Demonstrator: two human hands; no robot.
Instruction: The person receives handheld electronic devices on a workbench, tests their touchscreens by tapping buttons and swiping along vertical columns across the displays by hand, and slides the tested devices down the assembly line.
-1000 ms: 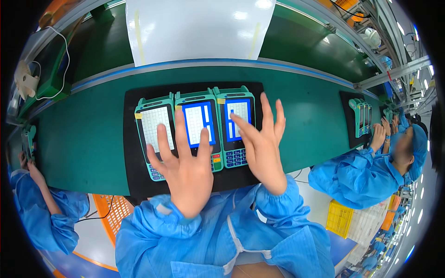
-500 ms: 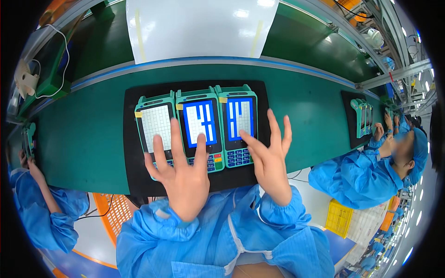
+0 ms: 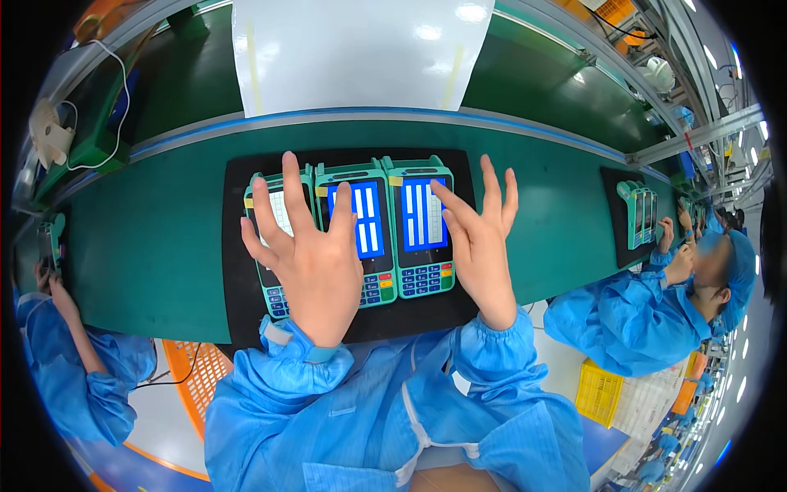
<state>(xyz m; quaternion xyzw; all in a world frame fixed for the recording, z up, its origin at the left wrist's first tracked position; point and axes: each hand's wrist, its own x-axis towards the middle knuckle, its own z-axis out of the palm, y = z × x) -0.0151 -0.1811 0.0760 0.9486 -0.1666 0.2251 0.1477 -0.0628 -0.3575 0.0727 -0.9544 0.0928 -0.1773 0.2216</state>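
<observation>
Three green handheld terminals stand side by side on a black mat [image 3: 235,254] laid over the green bench [image 3: 147,262]. The left hand [image 3: 314,266], fingers spread apart and holding nothing, is over the left terminal [image 3: 276,207] and the near edge of the middle terminal [image 3: 370,221], partly covering their screens. The right hand [image 3: 484,246] is likewise empty and open-fingered, its index fingertip at the upper right of the screen on the right terminal [image 3: 420,225]; from above, I cannot quite tell whether it touches the glass. The middle and right screens show white bars on blue.
</observation>
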